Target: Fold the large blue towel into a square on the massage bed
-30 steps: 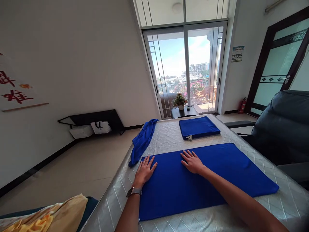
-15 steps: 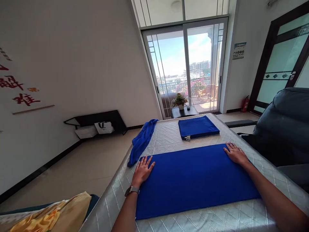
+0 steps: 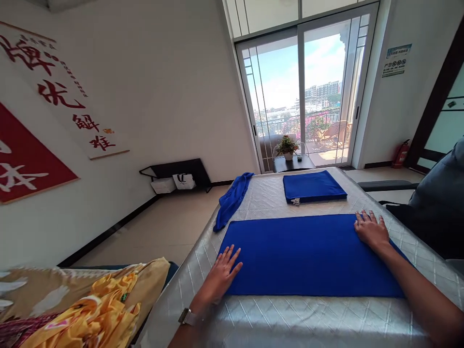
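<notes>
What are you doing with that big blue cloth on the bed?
A person has a long blue towel spread flat on a quilted silver mattress. The left hand lies open on its near left corner, and the right hand lies open on its far right end. Further along sit a folded blue towel and a crumpled blue towel hanging over the edge.

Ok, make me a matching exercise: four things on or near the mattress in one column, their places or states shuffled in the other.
Things:
1. spread blue towel
2. folded blue towel
3. crumpled blue cloth
4. potted plant

Places or states:
A. hanging over the mattress's left edge
B. on the small dark table by the glass door
C. flat under both hands
D. lying square at the far end of the mattress

Pairs: 1-C, 2-D, 3-A, 4-B
</notes>
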The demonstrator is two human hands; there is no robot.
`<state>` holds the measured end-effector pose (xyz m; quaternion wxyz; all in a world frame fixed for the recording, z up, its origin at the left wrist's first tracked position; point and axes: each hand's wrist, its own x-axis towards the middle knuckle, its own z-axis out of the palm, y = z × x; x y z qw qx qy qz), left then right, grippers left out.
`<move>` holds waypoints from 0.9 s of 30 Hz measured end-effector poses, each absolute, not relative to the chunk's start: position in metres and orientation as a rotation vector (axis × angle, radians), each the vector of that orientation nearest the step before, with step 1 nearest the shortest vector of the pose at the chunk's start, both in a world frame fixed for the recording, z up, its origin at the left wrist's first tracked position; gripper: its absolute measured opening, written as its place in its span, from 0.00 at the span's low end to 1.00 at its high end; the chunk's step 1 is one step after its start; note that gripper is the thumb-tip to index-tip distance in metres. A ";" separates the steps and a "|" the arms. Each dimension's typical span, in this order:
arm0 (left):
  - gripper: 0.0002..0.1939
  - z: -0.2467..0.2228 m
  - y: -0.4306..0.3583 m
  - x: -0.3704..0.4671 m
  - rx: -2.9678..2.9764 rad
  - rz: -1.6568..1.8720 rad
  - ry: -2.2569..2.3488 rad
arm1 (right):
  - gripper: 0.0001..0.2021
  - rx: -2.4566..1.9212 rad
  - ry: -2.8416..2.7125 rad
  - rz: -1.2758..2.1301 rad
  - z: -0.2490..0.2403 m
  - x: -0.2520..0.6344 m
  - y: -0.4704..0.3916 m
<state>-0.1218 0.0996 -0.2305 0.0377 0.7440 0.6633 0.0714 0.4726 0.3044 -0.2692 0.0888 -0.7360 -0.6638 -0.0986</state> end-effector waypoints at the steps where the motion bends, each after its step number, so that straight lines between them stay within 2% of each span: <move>1: 0.32 -0.235 0.087 -0.119 2.270 0.184 2.064 | 0.29 -2.156 -1.991 -0.346 -0.263 0.464 0.300; 6: 0.33 -0.235 0.065 -0.108 2.231 0.205 2.182 | 0.30 -1.911 -2.144 -0.310 -0.226 0.364 0.259; 11: 0.33 -0.230 0.066 -0.106 2.199 0.242 2.183 | 0.37 -1.500 -2.484 0.225 -0.206 0.222 0.191; 15: 0.33 -0.234 0.065 -0.108 2.236 0.285 2.179 | 0.41 -1.313 -2.590 0.474 -0.211 0.165 0.152; 20: 0.32 -0.237 0.066 -0.109 2.247 0.283 2.196 | 0.41 -1.444 -2.586 0.473 -0.227 0.209 0.147; 27: 0.32 -0.251 0.074 -0.120 2.292 0.295 2.190 | 0.42 -2.057 -2.214 0.158 -0.268 0.422 0.166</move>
